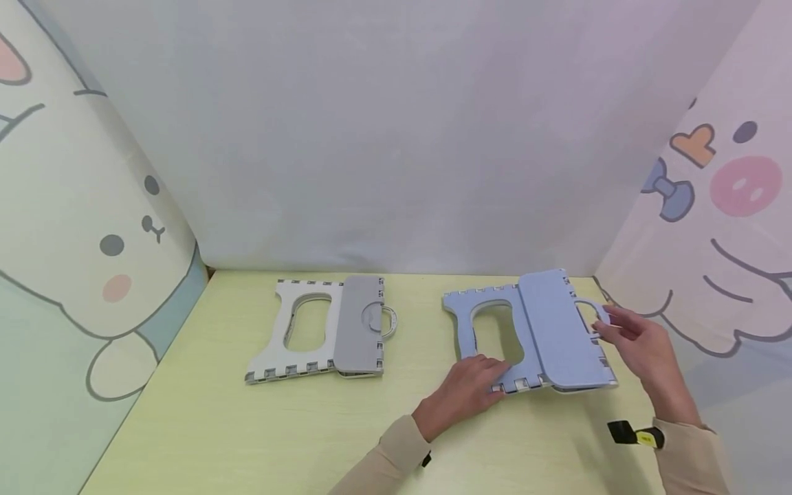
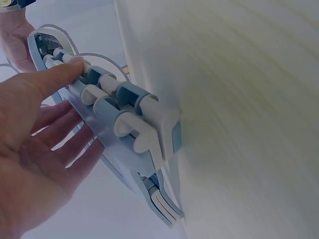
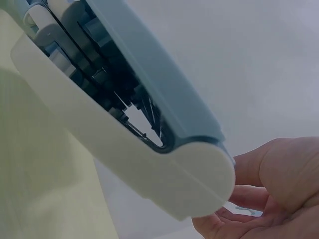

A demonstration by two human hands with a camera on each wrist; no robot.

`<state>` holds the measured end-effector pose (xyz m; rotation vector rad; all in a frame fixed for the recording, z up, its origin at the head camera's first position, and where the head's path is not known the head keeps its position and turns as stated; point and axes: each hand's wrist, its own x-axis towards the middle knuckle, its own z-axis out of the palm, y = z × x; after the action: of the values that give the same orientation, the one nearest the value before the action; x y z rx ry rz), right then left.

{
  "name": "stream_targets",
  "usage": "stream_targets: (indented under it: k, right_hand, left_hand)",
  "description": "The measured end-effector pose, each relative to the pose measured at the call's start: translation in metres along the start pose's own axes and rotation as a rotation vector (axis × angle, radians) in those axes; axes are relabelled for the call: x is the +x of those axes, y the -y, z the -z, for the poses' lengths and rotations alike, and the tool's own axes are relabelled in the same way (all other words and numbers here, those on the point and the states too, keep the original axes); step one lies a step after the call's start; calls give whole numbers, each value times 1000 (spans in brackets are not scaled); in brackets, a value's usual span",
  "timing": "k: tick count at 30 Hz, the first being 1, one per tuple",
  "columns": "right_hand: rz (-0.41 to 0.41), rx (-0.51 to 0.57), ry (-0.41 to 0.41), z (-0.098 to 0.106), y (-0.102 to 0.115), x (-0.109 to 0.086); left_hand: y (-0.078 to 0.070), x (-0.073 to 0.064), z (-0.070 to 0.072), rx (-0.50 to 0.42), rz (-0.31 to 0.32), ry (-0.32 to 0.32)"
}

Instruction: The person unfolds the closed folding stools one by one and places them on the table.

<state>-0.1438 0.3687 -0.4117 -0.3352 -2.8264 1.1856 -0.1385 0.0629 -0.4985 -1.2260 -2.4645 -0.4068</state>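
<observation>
Closest to my head feed are two beige sleeves, at 5 and 6 o'clock, with a black strap bearing a yellow label on the right wrist. On the right wrist feed I look into the nearest thing to a container: a narrow gap between a white shell and a blue shell, holding dark inner parts I can't make out.

Both shells belong to the blue folding stool, which I have at 4 o'clock of the head view, tilted above the table, with shadow beneath. I can't tell whether a corner touches. It is folded flat: smooth pale-blue panel, leg frame with a rounded opening, blue and white hinge knuckles along the edges.

The left hand grips its near edge from 7 to 8 o'clock, thumb over the knuckles, fingers against the blue face. The right hand pinches the curved handle at the stool's 3 o'clock.

At 9 o'clock from it, well apart, I see a grey-and-white folding stool lying flat, its handle also toward 3 o'clock.
</observation>
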Motion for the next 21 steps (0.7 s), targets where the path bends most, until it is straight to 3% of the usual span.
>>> stream_targets:
  k: [11, 21]
  right_hand:
    - [15, 23, -23, 4, 8, -7]
    - [-31, 41, -4, 11, 13, -12]
  left_hand:
    - [1, -4, 0, -51, -8, -4]
    - [1, -3, 1, -75, -13, 17]
